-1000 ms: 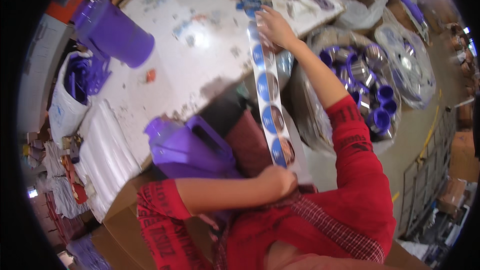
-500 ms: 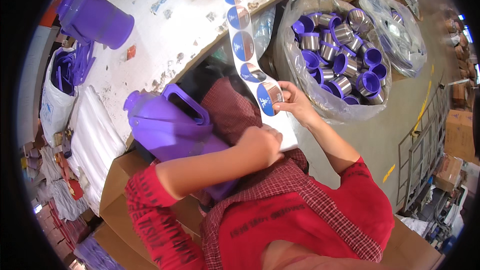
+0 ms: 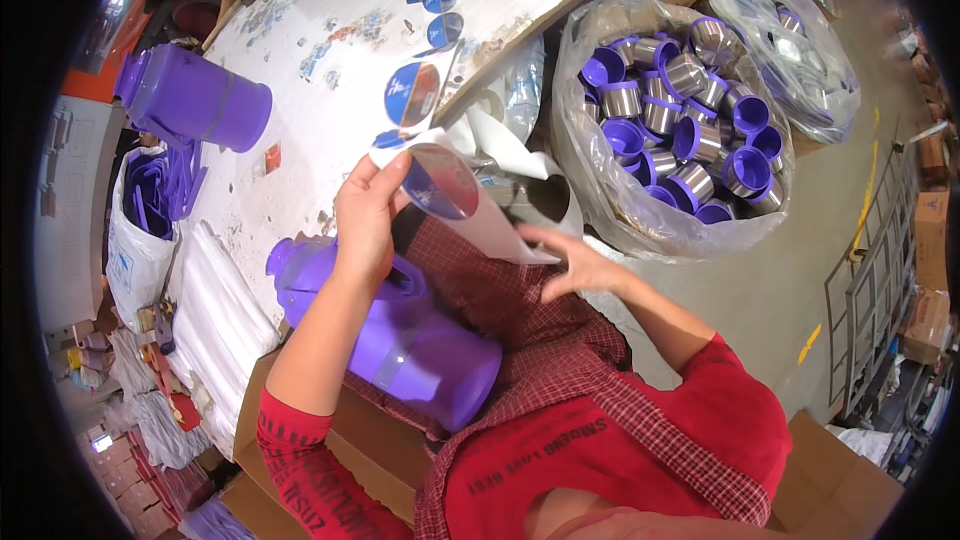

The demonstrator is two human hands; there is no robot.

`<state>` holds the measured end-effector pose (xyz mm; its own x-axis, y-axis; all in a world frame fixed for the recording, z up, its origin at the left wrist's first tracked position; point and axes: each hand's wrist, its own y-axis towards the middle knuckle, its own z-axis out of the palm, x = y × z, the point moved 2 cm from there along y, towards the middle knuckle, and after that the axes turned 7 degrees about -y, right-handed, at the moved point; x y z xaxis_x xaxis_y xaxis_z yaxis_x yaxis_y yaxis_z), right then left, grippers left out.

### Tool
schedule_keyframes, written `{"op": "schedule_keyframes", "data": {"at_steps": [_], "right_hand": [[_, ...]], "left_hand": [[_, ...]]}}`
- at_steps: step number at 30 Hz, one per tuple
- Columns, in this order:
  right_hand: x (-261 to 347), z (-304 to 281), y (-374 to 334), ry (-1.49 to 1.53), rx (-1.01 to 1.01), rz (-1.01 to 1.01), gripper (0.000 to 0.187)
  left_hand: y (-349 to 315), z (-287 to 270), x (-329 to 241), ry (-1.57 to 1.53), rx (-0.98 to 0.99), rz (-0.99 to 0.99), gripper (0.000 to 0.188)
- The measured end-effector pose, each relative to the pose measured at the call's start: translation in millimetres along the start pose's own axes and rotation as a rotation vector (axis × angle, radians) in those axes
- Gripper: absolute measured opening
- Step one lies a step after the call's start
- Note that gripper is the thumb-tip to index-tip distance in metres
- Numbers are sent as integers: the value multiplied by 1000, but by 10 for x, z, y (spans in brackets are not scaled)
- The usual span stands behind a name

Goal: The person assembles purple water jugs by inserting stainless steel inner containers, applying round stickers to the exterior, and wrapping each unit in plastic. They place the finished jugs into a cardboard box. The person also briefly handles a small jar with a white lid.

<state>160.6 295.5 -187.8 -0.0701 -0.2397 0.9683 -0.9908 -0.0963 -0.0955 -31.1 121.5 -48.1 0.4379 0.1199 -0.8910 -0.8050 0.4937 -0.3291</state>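
My left hand (image 3: 370,210) pinches the edge of a strip of round blue-and-brown stickers (image 3: 443,182) on white backing paper. The strip rises from above my lap onto the table, and a loose loop of it curls beside my right hand. Close to the strip's lower end is my right hand (image 3: 582,268), thumb and forefinger apart; whether a fingertip touches the paper I cannot tell. On my lap a purple jug (image 3: 440,355) lies tilted under my left forearm, its handle partly hidden by that hand.
On the worn white table (image 3: 300,120) a second purple jug (image 3: 200,100) lies at the left. To the right, a clear plastic bag (image 3: 590,200) holds several steel-and-purple cups. A white sack (image 3: 140,280) of purple parts stands at far left; a metal rack (image 3: 875,280) is at far right.
My left hand has moved from my lap up to the strip and taken its edge. The right hand has dropped lower and its fingers have parted. The strip has swung left and twisted.
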Motion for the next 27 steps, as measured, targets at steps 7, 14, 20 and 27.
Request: {"op": "schedule_keyframes", "data": {"at_steps": [7,14,20,27], "right_hand": [[-866,-300,723,-778,-537,-39,14],[-1390,-468,1878,-618,-120,46,33],[-1337,-475,1978,-251,1,198,23],[-1187,-549,2529,-693,19,297,38]], "left_hand": [[156,-28,90,47,47,-36,21],[208,2,123,100,94,-157,22],[351,-67,59,150,100,-173,22],[525,-76,-94,261,-3,-154,22]]}}
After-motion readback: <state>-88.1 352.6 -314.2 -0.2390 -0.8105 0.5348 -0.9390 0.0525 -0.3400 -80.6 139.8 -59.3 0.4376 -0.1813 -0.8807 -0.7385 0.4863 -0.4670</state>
